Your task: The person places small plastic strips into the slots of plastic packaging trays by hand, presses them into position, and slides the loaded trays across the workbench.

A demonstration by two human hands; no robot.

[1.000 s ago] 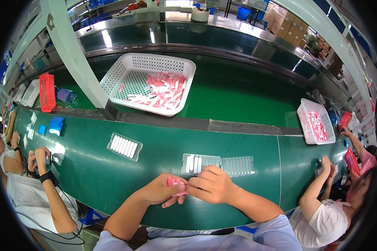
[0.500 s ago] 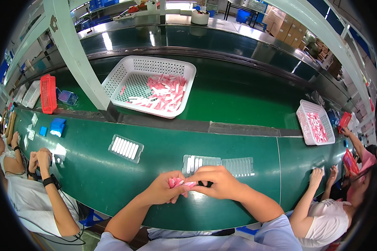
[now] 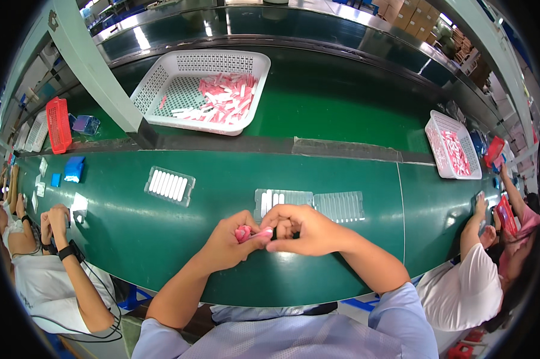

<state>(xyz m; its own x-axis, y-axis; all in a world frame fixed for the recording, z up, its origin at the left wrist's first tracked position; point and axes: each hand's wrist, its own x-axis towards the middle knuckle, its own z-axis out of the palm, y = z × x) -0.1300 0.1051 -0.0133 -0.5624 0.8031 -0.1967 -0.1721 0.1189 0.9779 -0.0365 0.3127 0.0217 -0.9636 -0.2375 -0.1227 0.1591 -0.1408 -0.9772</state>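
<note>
Over the green table, my left hand [image 3: 225, 240] is closed round a small bunch of pink-and-white strips [image 3: 242, 233]. My right hand [image 3: 309, 230] meets it from the right, its thumb and finger pinching the pale end of a strip [image 3: 266, 231]; its other fingers are curled. Just beyond both hands lies an unfolded clear plastic tray [image 3: 340, 206] with narrow grooves. Several white sticks [image 3: 274, 199] fill grooves in its left half, partly hidden by my right hand. Farther left lies another clear tray [image 3: 170, 185] holding a row of white sticks.
A white basket [image 3: 201, 127] of pink and white strips stands beyond the dark ledge [image 3: 222, 146]; a smaller one [image 3: 434, 140] is at right. A metal post [image 3: 96, 72] rises at left. Blue packets [image 3: 74, 169] lie far left. People work on both sides.
The view has shifted, so table and baskets sit higher in the picture. Both hands stay together at the strips. At right, a co-worker's arm has moved farther away along the table.
</note>
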